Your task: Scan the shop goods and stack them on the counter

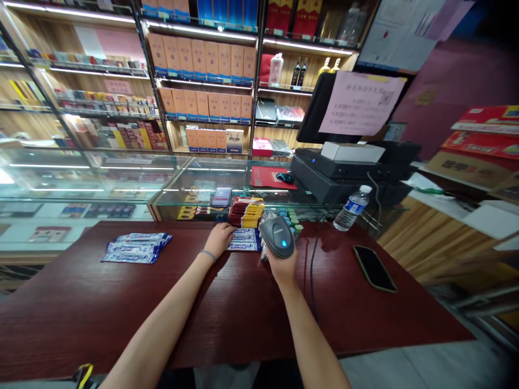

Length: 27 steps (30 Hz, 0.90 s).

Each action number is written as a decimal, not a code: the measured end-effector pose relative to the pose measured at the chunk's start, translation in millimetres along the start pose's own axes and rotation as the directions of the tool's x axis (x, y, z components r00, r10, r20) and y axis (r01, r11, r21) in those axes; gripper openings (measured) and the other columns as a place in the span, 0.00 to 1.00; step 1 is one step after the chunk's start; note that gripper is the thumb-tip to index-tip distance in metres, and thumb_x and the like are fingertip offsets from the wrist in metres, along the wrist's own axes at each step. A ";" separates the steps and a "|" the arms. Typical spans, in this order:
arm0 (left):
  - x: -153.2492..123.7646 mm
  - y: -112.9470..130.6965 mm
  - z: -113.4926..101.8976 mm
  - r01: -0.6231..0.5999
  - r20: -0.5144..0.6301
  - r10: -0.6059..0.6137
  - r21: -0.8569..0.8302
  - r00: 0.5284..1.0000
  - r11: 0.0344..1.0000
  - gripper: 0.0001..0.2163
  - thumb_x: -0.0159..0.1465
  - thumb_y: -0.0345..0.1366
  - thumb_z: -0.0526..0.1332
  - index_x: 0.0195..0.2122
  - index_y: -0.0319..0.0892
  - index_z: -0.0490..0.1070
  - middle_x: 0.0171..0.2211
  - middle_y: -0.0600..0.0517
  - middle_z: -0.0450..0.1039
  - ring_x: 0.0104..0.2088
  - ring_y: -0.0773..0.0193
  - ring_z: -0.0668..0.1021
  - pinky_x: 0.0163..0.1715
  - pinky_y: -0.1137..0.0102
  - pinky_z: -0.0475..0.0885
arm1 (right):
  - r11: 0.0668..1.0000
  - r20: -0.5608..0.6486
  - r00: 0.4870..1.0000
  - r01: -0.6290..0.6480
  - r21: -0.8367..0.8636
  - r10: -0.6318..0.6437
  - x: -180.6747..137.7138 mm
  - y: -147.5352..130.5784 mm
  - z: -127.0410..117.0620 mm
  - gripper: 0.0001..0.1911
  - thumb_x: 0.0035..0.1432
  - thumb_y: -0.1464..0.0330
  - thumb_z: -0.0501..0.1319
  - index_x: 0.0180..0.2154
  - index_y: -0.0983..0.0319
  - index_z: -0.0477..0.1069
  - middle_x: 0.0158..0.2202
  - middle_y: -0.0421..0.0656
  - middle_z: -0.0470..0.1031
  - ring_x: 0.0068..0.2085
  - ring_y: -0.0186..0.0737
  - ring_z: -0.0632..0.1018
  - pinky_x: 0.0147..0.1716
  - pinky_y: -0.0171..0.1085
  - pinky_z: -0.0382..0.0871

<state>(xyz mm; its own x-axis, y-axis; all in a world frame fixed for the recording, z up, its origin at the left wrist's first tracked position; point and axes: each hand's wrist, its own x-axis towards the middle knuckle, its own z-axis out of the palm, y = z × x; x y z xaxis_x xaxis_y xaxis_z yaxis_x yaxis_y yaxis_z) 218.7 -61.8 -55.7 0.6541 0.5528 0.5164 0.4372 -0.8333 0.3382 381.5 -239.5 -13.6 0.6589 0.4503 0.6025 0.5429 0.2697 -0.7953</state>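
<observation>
Head view: the right hand (283, 266) is grasping a scanner (279, 237) over the table (239, 319); the left hand (219, 238) is touching blue packets (246, 240) lying just before red-and-yellow sachets (246, 212), its grip unclear. Keeping packets flat and scanner steady would probably be working best.

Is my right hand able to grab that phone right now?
Probably not straight away: your right hand is holding the scanner and would likely need to put it down. Otherwise the way to the phone looks free, with just a thin cable lying between.
</observation>
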 end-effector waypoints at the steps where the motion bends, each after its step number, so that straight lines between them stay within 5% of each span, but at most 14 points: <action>1: 0.0 0.6 -0.6 -0.001 -0.003 0.001 -0.002 1.000 1.000 0.12 0.63 0.30 0.61 0.47 0.42 0.79 0.42 0.43 0.76 0.44 0.54 0.76 0.50 0.60 0.71 | 1.000 -0.004 1.000 0.002 0.000 -0.002 -0.3 1.6 0.2 0.34 0.47 0.54 0.69 0.52 0.66 0.67 0.43 0.57 0.80 0.43 0.57 0.83 0.46 0.51 0.78; 11: -20.6 -9.8 -36.5 0.018 -0.115 -0.021 -0.021 0.993 1.000 0.12 0.65 0.34 0.61 0.48 0.43 0.77 0.45 0.44 0.77 0.47 0.54 0.76 0.51 0.58 0.71 | 0.998 0.032 0.998 0.048 0.042 -0.049 -1.9 -3.4 1.9 0.28 0.49 0.59 0.70 0.50 0.64 0.71 0.42 0.51 0.81 0.41 0.51 0.82 0.45 0.48 0.77; 20: -104.1 -51.7 -109.6 0.165 -0.193 -0.137 0.142 0.972 0.976 0.14 0.65 0.34 0.60 0.52 0.44 0.75 0.49 0.44 0.74 0.51 0.53 0.74 0.55 0.56 0.70 | 0.995 0.194 0.976 0.096 0.022 -0.098 -22.9 -3.1 21.1 0.27 0.47 0.59 0.69 0.49 0.61 0.71 0.40 0.48 0.81 0.39 0.50 0.82 0.42 0.48 0.77; 27: -174.5 -82.6 -162.4 0.285 -0.209 -0.238 0.231 0.948 0.930 0.15 0.66 0.34 0.58 0.53 0.45 0.73 0.50 0.45 0.73 0.51 0.53 0.74 0.55 0.57 0.69 | 0.989 0.393 0.909 0.150 0.004 -0.139 -49.1 -22.8 31.6 0.26 0.49 0.60 0.66 0.50 0.58 0.68 0.35 0.44 0.81 0.34 0.50 0.82 0.34 0.43 0.77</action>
<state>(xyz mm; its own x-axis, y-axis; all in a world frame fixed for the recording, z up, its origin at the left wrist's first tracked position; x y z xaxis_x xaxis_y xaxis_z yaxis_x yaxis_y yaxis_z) -31.8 -90.2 -46.0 0.3868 0.7220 0.5737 0.7354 -0.6169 0.2804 320.3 -240.8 -27.2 0.3191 0.7061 0.6322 0.6333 0.3373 -0.6965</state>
